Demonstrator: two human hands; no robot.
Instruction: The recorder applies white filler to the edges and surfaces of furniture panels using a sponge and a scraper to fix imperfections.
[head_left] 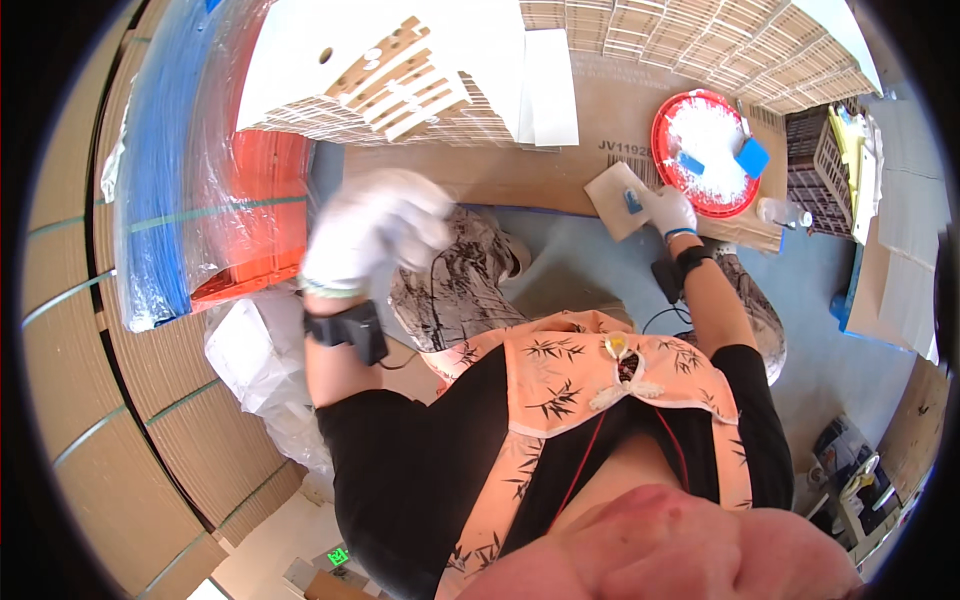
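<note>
My left hand (380,225), in a white glove and blurred by motion, is raised at the left near the edge of the cardboard-topped work surface (480,180). Its fingers look loosely bent and apart, with nothing visible in them. My right hand (672,212), also in a whitish glove, rests at the front of the surface, fingers closed at a small blue piece (633,201). Under that piece lies a tan square pad (607,203). Just beyond my right hand stands a round red tray (657,150) full of small white bits, with blue pieces (751,157) on it.
White slotted grid stacks with tan strips (400,85) stand at the back left, more grids (700,40) at the back right. A dark crate (822,170) and a clear bottle (784,213) are at the right. Plastic-wrapped blue and red stacks (160,200) and cardboard (80,340) line the left.
</note>
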